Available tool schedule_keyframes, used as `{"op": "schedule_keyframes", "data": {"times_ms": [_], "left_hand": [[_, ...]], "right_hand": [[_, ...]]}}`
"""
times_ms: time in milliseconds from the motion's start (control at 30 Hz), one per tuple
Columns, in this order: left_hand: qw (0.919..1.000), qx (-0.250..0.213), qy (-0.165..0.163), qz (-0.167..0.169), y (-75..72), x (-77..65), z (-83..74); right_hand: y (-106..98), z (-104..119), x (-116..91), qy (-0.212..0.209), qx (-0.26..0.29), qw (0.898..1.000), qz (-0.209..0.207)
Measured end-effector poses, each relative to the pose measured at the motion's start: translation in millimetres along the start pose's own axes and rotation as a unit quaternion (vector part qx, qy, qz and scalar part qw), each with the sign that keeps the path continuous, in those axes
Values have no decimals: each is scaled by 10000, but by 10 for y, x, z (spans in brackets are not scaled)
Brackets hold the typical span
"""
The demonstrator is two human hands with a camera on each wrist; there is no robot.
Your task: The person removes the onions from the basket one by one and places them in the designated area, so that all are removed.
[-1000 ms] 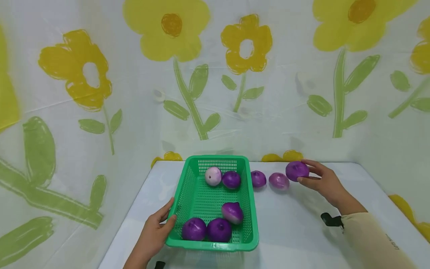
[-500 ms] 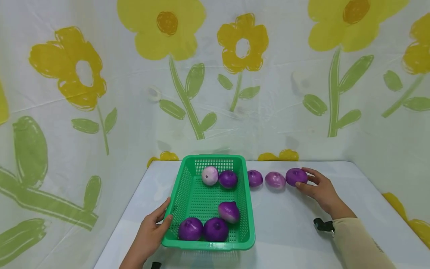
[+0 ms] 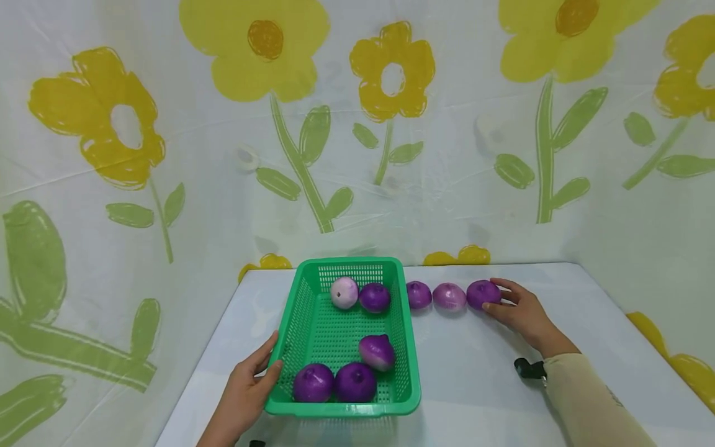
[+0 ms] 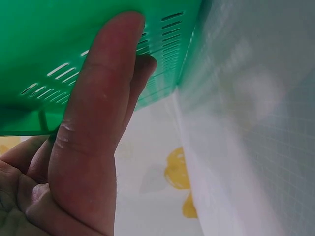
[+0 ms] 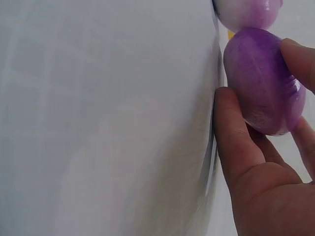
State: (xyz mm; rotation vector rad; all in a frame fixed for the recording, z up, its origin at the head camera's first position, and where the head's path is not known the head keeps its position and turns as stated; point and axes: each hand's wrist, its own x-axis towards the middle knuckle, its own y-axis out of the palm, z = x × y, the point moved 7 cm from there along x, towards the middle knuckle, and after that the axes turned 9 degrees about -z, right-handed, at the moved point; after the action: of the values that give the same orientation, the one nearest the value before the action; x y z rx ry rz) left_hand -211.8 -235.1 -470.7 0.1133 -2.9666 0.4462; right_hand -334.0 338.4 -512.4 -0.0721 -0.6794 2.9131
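In the head view my right hand [image 3: 522, 313] grips a purple onion [image 3: 481, 294] on the table, at the right end of a row. Thumb and fingers lie round that onion [image 5: 261, 81] in the right wrist view. To its left sit a pinkish onion [image 3: 449, 298] and another purple onion [image 3: 419, 295] close to the basket. My left hand [image 3: 241, 386] rests against the left outer wall of a green basket [image 3: 412, 372]. Its straight thumb [image 4: 96, 108] touches the perforated wall in the left wrist view; some fingers are partly hidden.
Inside the basket, a pale onion [image 3: 344, 293] and a purple one [image 3: 375, 298] lie at the back. Several more, including a two-toned onion [image 3: 377, 352], lie nearer the front. A flower-printed cloth [image 3: 458, 205] hangs behind and beside the white table [image 3: 469, 391].
My right hand has lowered the purple onion onto the table and brought it close beside the pinkish one. The left hand stays against the basket. The head view has shifted slightly.
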Motion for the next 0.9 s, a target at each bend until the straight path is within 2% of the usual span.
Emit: {"op": "schedule_keyframes", "data": {"times_ms": [233,567,900], "left_hand": [[9998,-63,-177,-61,1,3,15],[10000,-36,-65,-65,0,18,6],[10000,-58,-17,-68,1,10,3]], "right_hand": [[23,-14,29,-8,-230,9997,-42],[56,32,21,53,-517,9986,-41],[37,62,-30,67,-532,9985,-62]]}}
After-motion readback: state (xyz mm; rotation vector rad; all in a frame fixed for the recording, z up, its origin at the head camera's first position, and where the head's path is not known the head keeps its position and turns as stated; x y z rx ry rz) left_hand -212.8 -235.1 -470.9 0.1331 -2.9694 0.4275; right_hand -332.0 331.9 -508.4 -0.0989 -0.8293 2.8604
